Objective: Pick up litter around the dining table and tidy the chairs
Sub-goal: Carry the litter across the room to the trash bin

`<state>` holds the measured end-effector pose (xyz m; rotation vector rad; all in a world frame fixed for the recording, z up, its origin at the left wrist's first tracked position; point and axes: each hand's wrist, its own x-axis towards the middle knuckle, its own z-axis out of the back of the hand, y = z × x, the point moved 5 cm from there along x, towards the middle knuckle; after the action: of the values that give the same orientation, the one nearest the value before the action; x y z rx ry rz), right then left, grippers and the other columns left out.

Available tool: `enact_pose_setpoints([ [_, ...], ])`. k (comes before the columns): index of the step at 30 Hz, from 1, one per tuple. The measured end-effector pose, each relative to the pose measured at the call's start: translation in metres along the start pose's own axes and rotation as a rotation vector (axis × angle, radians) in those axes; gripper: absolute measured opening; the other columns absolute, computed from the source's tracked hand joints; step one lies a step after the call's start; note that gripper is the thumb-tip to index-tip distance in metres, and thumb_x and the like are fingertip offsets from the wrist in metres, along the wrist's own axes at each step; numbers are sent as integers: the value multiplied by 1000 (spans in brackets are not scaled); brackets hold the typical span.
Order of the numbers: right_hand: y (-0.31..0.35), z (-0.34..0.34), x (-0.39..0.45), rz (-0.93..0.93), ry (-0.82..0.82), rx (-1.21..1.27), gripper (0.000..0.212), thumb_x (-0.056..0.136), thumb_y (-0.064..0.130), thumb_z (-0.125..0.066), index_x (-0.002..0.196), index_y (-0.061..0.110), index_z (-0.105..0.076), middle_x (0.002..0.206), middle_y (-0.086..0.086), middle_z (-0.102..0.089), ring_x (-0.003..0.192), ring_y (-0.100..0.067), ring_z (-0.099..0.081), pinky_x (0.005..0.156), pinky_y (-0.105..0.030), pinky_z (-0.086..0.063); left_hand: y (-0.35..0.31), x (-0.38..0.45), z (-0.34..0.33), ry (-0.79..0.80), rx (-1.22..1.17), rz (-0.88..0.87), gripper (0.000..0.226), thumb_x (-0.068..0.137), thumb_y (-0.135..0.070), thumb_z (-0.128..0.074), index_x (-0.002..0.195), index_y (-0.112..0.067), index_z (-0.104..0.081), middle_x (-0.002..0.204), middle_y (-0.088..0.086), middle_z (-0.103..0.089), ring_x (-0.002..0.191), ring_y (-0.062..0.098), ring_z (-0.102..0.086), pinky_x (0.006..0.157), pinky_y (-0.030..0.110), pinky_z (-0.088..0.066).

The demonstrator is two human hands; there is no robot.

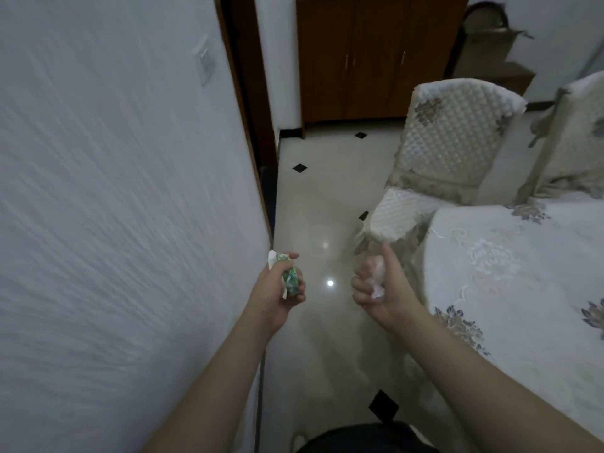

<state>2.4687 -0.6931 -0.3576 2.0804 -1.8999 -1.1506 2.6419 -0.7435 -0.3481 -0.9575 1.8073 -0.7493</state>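
Observation:
My left hand (273, 294) is closed around a crumpled green and white wrapper (289, 278), held over the floor beside the wall. My right hand (380, 289) grips a wad of white tissue (379, 274), thumb up, just left of the dining table (510, 289) with its white floral cloth. A chair (454, 142) in a quilted cream cover stands at the table's far left corner, angled out from it. A second covered chair (578, 135) shows at the right edge.
A white textured wall (114, 207) runs close on my left, ending at a brown door frame (251, 109). The glossy tiled floor (320, 207) forms a narrow passage toward a brown wooden cabinet (376, 57). A dark chair and a box stand at the back right.

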Motion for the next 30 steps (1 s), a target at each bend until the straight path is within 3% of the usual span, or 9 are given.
enact_pose_setpoints([
  [3, 12, 3, 18, 78, -158, -22, 18, 93, 27, -53, 77, 19, -49, 61, 3, -49, 44, -7, -46, 34, -14, -29, -6, 28, -12, 47, -9, 41, 17, 92, -8, -43, 96, -18, -56, 61, 4, -49, 47, 15, -44, 46, 22, -35],
  [5, 27, 4, 31, 150, -193, -43, 10, 94, 19, -52, 85, 17, -47, 67, 0, -57, 49, -7, -56, 40, -14, -38, -8, 47, -21, 83, -40, 63, 15, 92, -9, -44, 96, -17, -56, 62, 5, -48, 48, 15, -44, 44, 22, -35],
  [11, 81, 25, 85, 225, -301, -96, 21, 94, 34, -56, 80, 22, -45, 55, 6, -44, 39, -4, -40, 42, -20, -46, -13, 122, -54, 112, -32, 122, 12, 92, -11, -46, 96, -17, -56, 62, 5, -48, 49, 15, -44, 43, 22, -35],
  [14, 107, 40, 124, 204, -293, -58, 21, 95, 38, -53, 85, 21, -45, 60, 4, -35, 34, -3, -30, 35, -16, -35, -19, 163, -78, 92, 2, 140, 13, 93, -11, -46, 97, -17, -56, 63, 5, -48, 48, 14, -45, 43, 21, -36],
  [16, 126, 46, 150, 172, -262, -25, 23, 94, 42, -54, 92, 20, -47, 61, 5, -39, 35, -3, -26, 31, -15, -24, -26, 186, -95, 88, 29, 143, 13, 93, -11, -45, 98, -17, -56, 64, 5, -49, 49, 14, -45, 44, 21, -36],
  [19, 158, 49, 185, 151, -269, -17, 26, 88, 40, -62, 90, 22, -44, 62, 6, -41, 43, -4, -30, 33, -15, -15, -45, 217, -116, 78, 67, 133, 15, 93, -11, -44, 100, -16, -56, 64, 5, -49, 51, 14, -46, 46, 22, -36],
  [24, 190, 39, 233, 179, -201, -140, 52, 63, 35, -85, 75, 25, -35, 65, 0, -29, 53, -14, -32, 43, -22, -21, -69, 255, -125, 57, 46, 119, 15, 92, -10, -43, 100, -15, -54, 64, 5, -48, 50, 14, -44, 46, 22, -34],
  [28, 202, 25, 262, 233, -127, -233, 51, 75, 36, -79, 73, 24, -29, 58, 3, -23, 41, -8, -24, 48, -27, -22, -82, 287, -126, 47, 24, 144, 14, 91, -11, -44, 99, -14, -54, 62, 5, -49, 49, 14, -44, 45, 22, -33],
  [30, 208, 15, 275, 224, -134, -212, 43, 87, 37, -66, 73, 24, -27, 57, 6, -23, 40, -5, -20, 39, -20, -22, -92, 307, -127, 71, -4, 151, 13, 91, -11, -44, 98, -14, -55, 62, 5, -49, 49, 14, -44, 44, 22, -34],
])
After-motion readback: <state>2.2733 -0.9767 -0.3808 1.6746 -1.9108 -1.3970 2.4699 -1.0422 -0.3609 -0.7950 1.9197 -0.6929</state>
